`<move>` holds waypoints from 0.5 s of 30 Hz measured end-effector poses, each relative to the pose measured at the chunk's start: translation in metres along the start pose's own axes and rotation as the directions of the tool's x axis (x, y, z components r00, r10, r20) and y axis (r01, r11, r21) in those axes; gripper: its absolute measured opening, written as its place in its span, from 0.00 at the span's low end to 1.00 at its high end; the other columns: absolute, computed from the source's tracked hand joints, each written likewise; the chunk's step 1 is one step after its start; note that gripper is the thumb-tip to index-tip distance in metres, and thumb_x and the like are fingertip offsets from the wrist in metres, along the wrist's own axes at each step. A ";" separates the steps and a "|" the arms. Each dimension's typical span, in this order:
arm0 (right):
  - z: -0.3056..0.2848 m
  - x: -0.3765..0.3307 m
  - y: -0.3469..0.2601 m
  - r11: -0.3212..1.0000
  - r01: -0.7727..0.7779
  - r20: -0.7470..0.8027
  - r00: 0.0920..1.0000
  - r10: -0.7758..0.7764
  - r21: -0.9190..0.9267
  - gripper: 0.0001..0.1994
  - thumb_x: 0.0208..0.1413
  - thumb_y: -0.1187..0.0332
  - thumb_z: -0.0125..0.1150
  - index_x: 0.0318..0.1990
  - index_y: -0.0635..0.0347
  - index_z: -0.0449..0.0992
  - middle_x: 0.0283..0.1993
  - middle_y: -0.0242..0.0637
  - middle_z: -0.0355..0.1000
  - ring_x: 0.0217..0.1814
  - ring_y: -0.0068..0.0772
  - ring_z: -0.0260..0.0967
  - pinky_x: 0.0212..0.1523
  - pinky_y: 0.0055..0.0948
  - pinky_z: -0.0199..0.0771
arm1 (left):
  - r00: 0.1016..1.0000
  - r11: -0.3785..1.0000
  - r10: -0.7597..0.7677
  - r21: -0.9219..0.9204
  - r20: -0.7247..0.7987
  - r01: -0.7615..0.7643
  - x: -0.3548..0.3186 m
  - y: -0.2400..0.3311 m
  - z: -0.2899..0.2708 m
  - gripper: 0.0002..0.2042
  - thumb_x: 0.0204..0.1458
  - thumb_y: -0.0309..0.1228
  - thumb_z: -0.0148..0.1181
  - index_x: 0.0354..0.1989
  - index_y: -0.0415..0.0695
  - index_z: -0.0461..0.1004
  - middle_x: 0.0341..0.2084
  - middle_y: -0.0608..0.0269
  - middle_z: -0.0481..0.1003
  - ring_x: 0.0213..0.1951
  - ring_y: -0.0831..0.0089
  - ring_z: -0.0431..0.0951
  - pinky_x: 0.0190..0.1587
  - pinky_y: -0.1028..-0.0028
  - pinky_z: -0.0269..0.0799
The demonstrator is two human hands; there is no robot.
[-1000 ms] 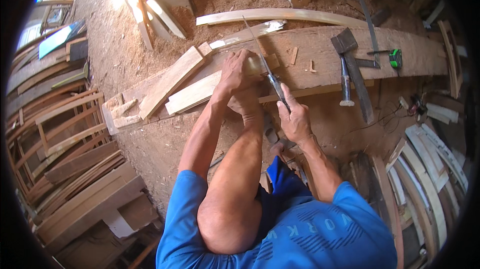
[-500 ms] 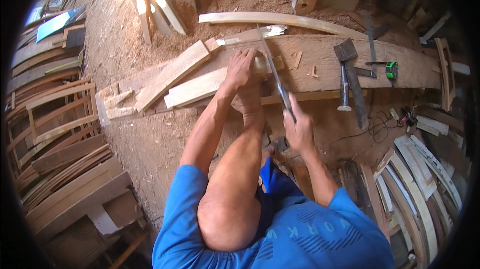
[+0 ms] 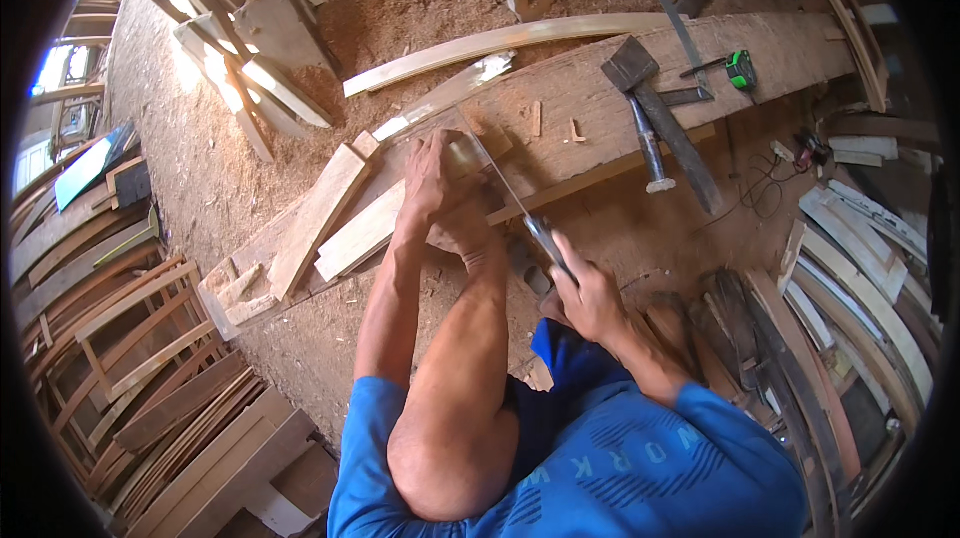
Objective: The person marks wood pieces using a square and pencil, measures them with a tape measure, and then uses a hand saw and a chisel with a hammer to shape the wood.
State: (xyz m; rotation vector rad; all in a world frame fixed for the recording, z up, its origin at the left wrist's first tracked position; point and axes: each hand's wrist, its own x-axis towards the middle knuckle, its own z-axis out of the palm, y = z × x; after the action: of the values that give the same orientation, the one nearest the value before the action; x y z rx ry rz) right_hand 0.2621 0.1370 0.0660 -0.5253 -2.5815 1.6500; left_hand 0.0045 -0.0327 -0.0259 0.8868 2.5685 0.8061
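Observation:
My right hand grips the handle of a handsaw, its thin blade slanting up and left to the work. Beside the blade, my left hand is closed over a pale wooden board, pressing it down. My bare foot stands on the same board, next to the left hand. The board rests on a long, thick plank. Where the blade meets the wood is partly hidden by the hand and foot.
On the plank's right lie a mallet, a hammer, a metal square and a green tape measure. An offcut lies at left, and a long pale strip lies along the far side. Stacked wooden frames fill the left.
My right hand has drawn the saw back toward me, and the blade sits lower. My left hand and foot stay on the board. The whole view has tilted and shifted.

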 end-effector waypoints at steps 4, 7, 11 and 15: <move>0.002 0.018 -0.001 0.999 0.022 -0.026 0.999 -0.023 -0.043 0.27 0.67 0.70 0.58 0.73 0.58 0.65 0.30 0.60 0.76 0.33 0.65 0.78 0.33 0.54 0.74 | 0.999 0.999 0.038 -0.023 0.016 -0.037 0.006 0.008 0.002 0.36 0.39 0.43 0.81 0.59 0.48 0.73 0.49 0.53 0.78 0.53 0.49 0.74 0.59 0.54 0.66; 0.016 0.067 0.003 0.997 -0.038 0.021 0.999 0.039 -0.062 0.28 0.67 0.70 0.58 0.74 0.58 0.64 0.28 0.59 0.76 0.32 0.64 0.78 0.34 0.54 0.75 | 0.996 0.996 0.087 0.009 -0.033 -0.087 0.009 0.007 0.006 0.37 0.37 0.44 0.82 0.58 0.48 0.73 0.47 0.53 0.79 0.50 0.46 0.73 0.57 0.55 0.66; 0.008 0.051 -0.009 0.994 -0.109 0.072 0.992 0.106 0.032 0.28 0.67 0.70 0.58 0.74 0.59 0.64 0.30 0.58 0.77 0.33 0.64 0.78 0.35 0.54 0.77 | 1.000 0.999 -0.009 -0.031 -0.006 0.008 0.003 0.001 0.006 0.36 0.36 0.42 0.82 0.56 0.48 0.73 0.47 0.53 0.79 0.50 0.47 0.73 0.57 0.54 0.66; 0.005 -0.013 0.013 0.996 0.090 -0.054 0.994 -0.090 -0.007 0.28 0.67 0.70 0.58 0.74 0.60 0.64 0.32 0.60 0.78 0.35 0.65 0.78 0.36 0.55 0.76 | 1.000 0.999 0.018 -0.036 -0.026 -0.018 0.004 0.002 0.010 0.35 0.37 0.41 0.82 0.56 0.48 0.73 0.48 0.53 0.78 0.51 0.47 0.73 0.57 0.55 0.66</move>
State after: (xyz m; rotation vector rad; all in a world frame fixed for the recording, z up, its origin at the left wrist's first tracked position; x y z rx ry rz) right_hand 0.2765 0.1340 0.0538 -0.4405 -2.5316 1.5794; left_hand 0.0069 -0.0251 -0.0333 0.8957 2.5632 0.8712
